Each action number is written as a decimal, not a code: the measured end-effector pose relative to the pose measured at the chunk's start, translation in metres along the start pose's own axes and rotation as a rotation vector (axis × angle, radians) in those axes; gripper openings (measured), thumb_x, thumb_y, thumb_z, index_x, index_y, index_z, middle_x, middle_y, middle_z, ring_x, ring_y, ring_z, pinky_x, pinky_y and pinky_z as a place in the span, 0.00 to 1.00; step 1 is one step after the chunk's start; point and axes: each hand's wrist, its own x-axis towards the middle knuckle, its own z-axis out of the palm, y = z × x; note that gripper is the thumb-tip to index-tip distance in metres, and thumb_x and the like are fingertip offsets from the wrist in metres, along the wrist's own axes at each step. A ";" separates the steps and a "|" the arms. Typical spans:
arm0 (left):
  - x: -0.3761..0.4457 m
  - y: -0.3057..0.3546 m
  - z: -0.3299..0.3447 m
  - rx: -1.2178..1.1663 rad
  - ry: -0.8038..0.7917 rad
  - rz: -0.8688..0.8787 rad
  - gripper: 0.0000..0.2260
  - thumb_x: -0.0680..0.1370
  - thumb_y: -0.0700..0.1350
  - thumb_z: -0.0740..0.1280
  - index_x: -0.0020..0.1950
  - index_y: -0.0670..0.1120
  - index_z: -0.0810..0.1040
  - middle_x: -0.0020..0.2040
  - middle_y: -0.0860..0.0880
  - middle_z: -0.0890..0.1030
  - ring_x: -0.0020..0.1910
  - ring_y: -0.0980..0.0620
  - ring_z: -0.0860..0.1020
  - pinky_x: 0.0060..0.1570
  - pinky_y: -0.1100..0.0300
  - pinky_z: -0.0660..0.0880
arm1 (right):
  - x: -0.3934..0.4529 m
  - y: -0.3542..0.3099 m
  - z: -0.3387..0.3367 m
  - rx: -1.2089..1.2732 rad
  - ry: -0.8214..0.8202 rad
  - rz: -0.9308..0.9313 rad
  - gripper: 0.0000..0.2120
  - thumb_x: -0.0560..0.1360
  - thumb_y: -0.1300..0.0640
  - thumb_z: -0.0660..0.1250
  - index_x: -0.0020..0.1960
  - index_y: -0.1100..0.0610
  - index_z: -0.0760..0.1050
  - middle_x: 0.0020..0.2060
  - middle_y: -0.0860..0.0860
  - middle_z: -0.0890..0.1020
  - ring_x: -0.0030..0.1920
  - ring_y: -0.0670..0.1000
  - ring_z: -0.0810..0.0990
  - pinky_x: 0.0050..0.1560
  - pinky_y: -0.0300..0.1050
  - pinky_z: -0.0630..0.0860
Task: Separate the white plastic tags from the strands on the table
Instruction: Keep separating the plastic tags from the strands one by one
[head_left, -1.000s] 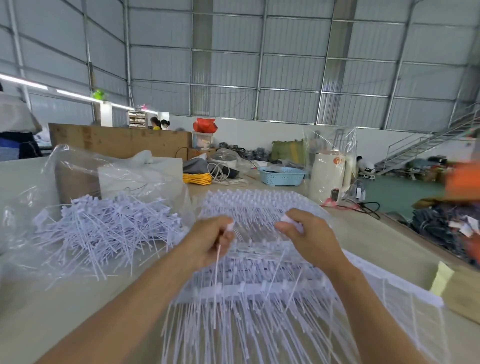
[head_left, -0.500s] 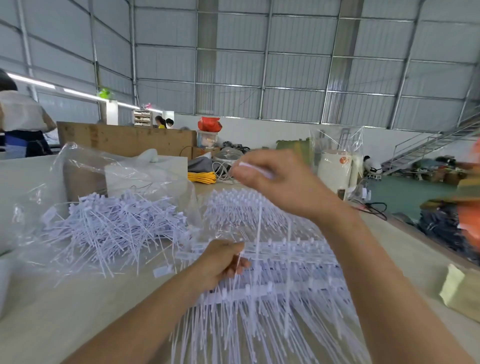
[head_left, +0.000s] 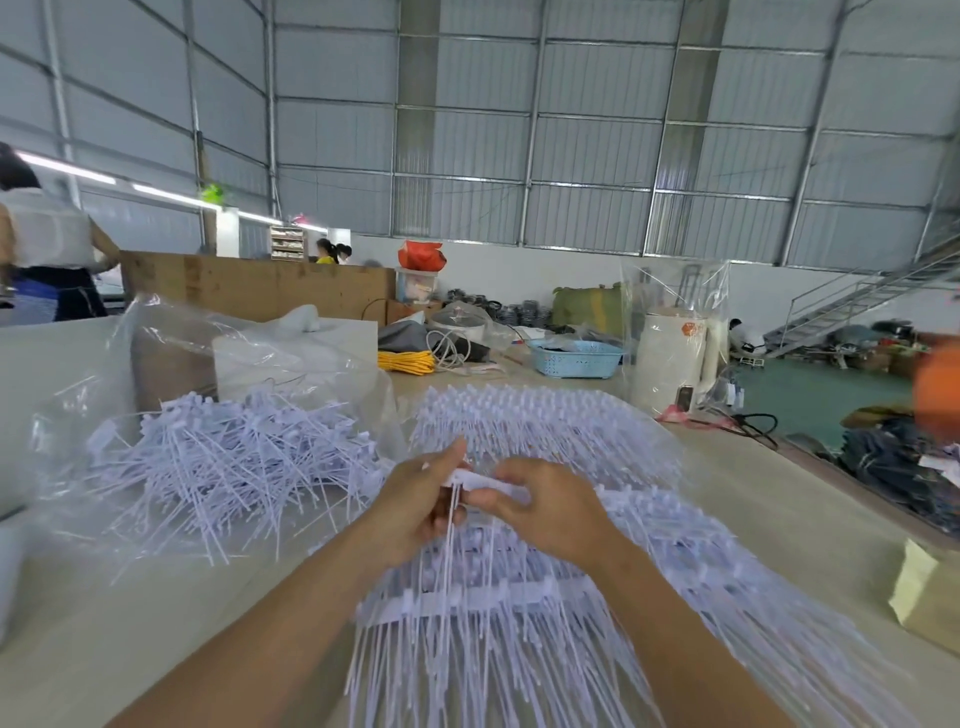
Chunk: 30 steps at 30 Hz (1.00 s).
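A big sheet of white plastic tags (head_left: 545, 431) joined on strands covers the table in front of me, its thin tails fanning toward the near edge. My left hand (head_left: 415, 501) and my right hand (head_left: 540, 512) meet above it. Both pinch the same small bunch of white tags (head_left: 480, 480), whose tails hang down between the hands. A pile of loose separated tags (head_left: 223, 457) lies to the left on a clear plastic bag (head_left: 171, 338).
A blue basket (head_left: 574, 358), yellow cord (head_left: 405, 359), a white canister (head_left: 670, 358) in a clear bag and a cardboard box stand at the back of the table (head_left: 779, 499). A tan packet (head_left: 924, 587) lies at the right edge. People work behind on the left.
My right hand, raised high half a second ago with pulled tags, has come down to meet my left hand. The left hand has lifted slightly, and both now hold one bunch.
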 end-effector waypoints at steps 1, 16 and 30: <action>-0.001 0.001 0.000 0.005 0.016 0.016 0.16 0.76 0.56 0.66 0.41 0.43 0.77 0.26 0.46 0.76 0.20 0.52 0.71 0.22 0.65 0.62 | -0.002 0.000 0.002 -0.008 -0.026 -0.007 0.19 0.73 0.37 0.62 0.42 0.53 0.73 0.36 0.50 0.77 0.38 0.52 0.76 0.37 0.46 0.70; -0.007 0.004 0.012 0.101 0.080 0.136 0.13 0.79 0.50 0.65 0.39 0.43 0.73 0.20 0.48 0.69 0.16 0.54 0.62 0.20 0.68 0.57 | -0.006 -0.011 0.001 0.027 -0.014 -0.103 0.16 0.78 0.45 0.61 0.55 0.56 0.75 0.45 0.55 0.81 0.48 0.57 0.78 0.46 0.49 0.74; -0.012 0.042 -0.006 -0.550 -0.150 -0.083 0.19 0.76 0.62 0.58 0.38 0.46 0.65 0.19 0.54 0.63 0.14 0.60 0.62 0.13 0.70 0.60 | -0.007 0.010 -0.003 -0.107 0.285 -0.076 0.18 0.76 0.45 0.63 0.59 0.55 0.77 0.49 0.55 0.83 0.48 0.59 0.80 0.43 0.46 0.72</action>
